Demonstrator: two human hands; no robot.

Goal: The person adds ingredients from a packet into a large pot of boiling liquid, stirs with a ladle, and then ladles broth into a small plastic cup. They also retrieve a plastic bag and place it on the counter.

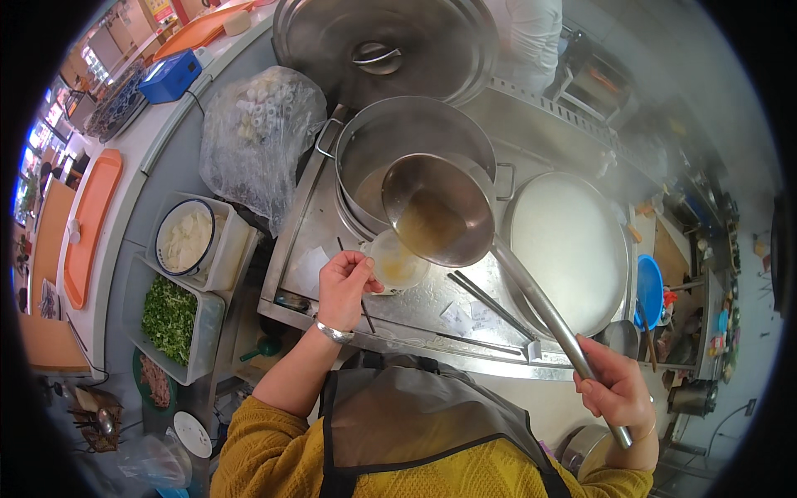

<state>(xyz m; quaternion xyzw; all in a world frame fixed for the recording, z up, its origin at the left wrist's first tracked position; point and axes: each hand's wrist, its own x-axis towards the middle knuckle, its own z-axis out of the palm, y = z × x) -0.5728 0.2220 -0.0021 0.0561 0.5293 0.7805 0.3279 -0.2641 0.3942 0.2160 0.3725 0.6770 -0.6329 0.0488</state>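
Observation:
My right hand [616, 386] grips the long metal handle of a large ladle [479, 180]. Some yellowish-brown broth [433, 221] lies in the tilted bowl of the ladle, whose lip is over a small translucent plastic container [398, 264]. My left hand [348, 280] pinches that container by its left rim; a little yellowish liquid shows inside it. Behind the ladle stands a deep stainless steel pot [414, 127] with two side handles, its contents partly hidden by the ladle. Black chopsticks [492, 305] and small printed paper slips [464, 317] lie on the steel worktop [317, 267] near me.
A wide steaming vessel [566, 249] stands at right. Beyond the pot a big metal lid [386, 43] is propped, with a person in white [529, 43] nearby. Leftward are a plastic bag [258, 137], sliced white vegetable in a bowl [185, 236] and a tub of chopped greens [168, 317].

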